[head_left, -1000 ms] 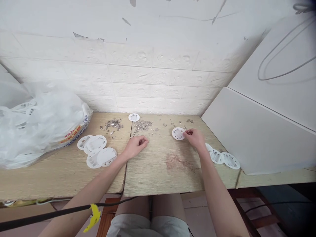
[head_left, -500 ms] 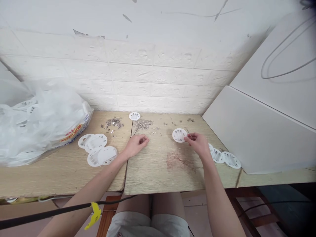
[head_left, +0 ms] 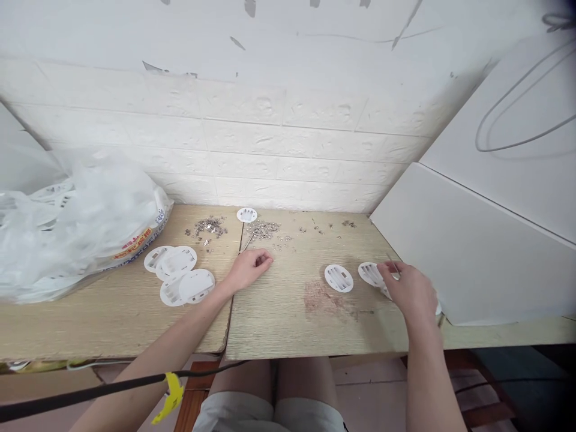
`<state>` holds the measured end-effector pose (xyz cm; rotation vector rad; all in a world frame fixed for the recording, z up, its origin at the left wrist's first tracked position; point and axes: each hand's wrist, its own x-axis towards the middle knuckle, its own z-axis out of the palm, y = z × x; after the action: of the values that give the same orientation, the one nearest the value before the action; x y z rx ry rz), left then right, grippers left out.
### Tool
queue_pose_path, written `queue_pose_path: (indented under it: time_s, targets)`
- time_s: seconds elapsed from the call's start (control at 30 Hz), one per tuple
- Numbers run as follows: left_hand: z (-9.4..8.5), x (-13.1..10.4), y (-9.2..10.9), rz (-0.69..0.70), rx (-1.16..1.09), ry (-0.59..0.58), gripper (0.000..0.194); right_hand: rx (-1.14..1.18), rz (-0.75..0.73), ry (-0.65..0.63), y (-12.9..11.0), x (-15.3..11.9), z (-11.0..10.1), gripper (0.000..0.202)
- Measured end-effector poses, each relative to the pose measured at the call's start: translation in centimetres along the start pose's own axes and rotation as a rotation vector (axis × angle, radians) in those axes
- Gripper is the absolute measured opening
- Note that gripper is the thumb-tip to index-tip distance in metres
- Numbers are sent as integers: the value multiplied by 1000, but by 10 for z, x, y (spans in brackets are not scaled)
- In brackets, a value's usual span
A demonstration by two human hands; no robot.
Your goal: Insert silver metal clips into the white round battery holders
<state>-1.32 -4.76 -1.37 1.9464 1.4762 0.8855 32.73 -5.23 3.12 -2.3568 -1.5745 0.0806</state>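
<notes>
My left hand (head_left: 250,269) rests curled on the table near its seam, a thin metal tool (head_left: 246,243) sticking out beyond it toward the pile of small metal pieces (head_left: 263,229). At the right, my right hand (head_left: 409,288) is closed around a thin tool (head_left: 392,261), its fingers at a row of round white plastic discs (head_left: 371,274) that it partly covers. One white disc (head_left: 339,278) lies alone to the left of that hand, with slots facing up. Another disc (head_left: 247,215) lies by the wall.
Several overlapping white discs (head_left: 179,262) lie at the left, below a second metal pile (head_left: 210,226). A full plastic bag (head_left: 99,210) stands far left. White panels (head_left: 472,246) border the right. A black cable (head_left: 112,389) crosses the front.
My right hand has moved right and toward me, from the single disc to the row of discs. The single disc now lies lower and free of the hand. My left hand has hardly moved.
</notes>
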Motion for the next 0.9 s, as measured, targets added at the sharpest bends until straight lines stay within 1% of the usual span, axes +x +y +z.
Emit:
queue_pose_path:
  time_s: [0.1, 0.17, 0.27, 0.37, 0.43, 0.5, 0.6, 0.8, 0.9]
  targets:
    - [1, 0, 0, -3, 3, -1, 23, -134, 6, -85, 6, 6, 3, 49]
    - [2, 0, -1, -3, 1, 4, 23, -165, -4, -99, 3, 4, 8, 46]
    - [2, 0, -1, -6, 2, 9, 24, -153, -39, -79, -8, -3, 14, 43]
    - [2, 0, -1, -6, 3, 7, 24, -134, -102, -108, -19, -9, 17, 42]
    - [1, 0, -1, -1, 0, 5, 24, -128, -132, -133, -23, -11, 17, 41]
    - [1, 0, 0, -3, -1, 3, 24, -118, -150, -128, -21, -10, 16, 39]
    - [1, 0, 0, -10, 3, 3, 24, -95, -138, -96, -9, -5, 13, 40]
    - [0, -2, 1, -6, 0, 1, 23, -73, 2, -12, 33, 9, -2, 45]
    - [0, -1, 1, -5, 4, 2, 24, -98, 65, -37, 50, 13, -10, 47]
